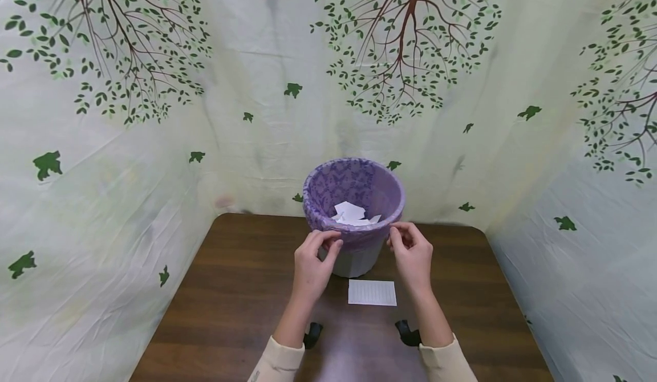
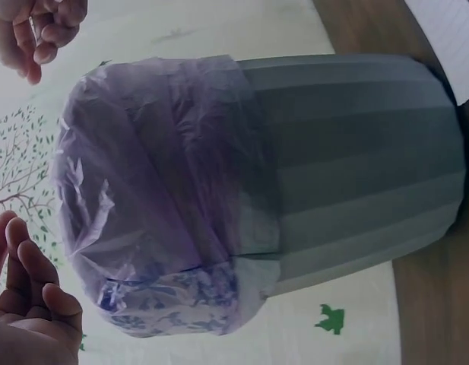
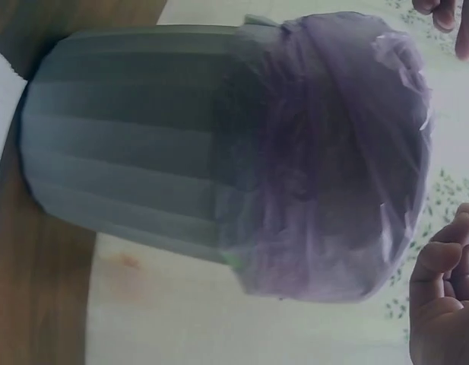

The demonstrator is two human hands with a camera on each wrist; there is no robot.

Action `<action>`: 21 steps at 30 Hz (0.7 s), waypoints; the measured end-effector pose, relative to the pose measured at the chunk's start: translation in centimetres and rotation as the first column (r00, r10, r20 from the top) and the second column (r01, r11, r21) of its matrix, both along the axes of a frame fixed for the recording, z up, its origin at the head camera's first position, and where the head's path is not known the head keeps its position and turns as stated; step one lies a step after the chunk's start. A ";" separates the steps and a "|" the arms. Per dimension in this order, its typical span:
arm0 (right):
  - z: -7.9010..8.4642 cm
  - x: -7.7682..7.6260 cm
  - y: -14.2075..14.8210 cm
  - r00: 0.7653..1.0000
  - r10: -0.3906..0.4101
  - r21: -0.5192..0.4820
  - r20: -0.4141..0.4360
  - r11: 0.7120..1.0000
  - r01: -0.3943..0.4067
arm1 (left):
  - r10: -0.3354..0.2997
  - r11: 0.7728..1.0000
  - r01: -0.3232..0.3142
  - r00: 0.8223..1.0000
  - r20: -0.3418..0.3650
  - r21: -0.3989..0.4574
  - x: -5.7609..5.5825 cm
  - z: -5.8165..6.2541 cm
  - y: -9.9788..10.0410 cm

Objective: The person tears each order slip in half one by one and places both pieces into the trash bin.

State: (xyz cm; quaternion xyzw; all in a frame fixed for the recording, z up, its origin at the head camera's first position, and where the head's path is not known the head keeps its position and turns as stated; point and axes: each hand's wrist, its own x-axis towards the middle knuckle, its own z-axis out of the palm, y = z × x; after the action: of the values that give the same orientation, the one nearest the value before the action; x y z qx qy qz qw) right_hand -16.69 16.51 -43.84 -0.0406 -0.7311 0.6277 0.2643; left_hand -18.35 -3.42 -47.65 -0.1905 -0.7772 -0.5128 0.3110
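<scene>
A grey waste bin [image 1: 354, 261] stands upright on the table, lined with a purple patterned plastic bag [image 1: 354, 182] folded down over its rim. White paper pieces [image 1: 351, 212] lie inside it. My left hand [image 1: 314, 259] is at the near left of the rim, its fingers loosely bent. Near the right side of the rim is my right hand [image 1: 414, 254], thumb and fingertips close together. Both wrist views show a gap between the hands and the bag [image 2: 166, 175], with nothing seen held. The bag's folded edge hangs loosely over the bin's ribbed wall [image 3: 135, 137].
A lined white card [image 1: 372, 292] lies on the brown wooden table [image 1: 246, 296] just before the bin. Light curtains [image 1: 246, 165] printed with trees and leaves surround the table on the back and sides. Black camera mounts [image 1: 408, 333] show at the wrists.
</scene>
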 end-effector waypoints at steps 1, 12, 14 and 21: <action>0.0 0.3 0.1 1.000 -0.001 0.002 0.005 1.000 0.001 | 0.001 1.000 -0.001 1.000 0.004 0.000 0.1 -0.2 0.0; -2.1 1.6 0.9 0.998 -0.008 0.035 0.068 0.999 0.006 | 0.005 1.000 -0.005 0.999 0.047 -0.008 0.8 -1.8 0.4; -3.0 1.4 1.0 0.996 -0.013 0.035 0.089 0.999 0.010 | 0.008 1.000 -0.007 0.999 0.042 -0.012 0.9 -2.2 0.5; -7.1 0.8 1.5 0.992 -0.020 0.044 0.124 0.999 0.015 | 0.000 1.000 0.000 0.997 0.077 -0.009 1.2 -3.8 0.7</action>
State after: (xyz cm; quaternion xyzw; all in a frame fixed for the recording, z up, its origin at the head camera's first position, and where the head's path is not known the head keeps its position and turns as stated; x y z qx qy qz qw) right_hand -15.91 18.04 -50.96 -0.0801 -0.7591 0.6058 0.2246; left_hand -17.13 -2.69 -51.48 -0.1722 -0.7908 -0.5163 0.2800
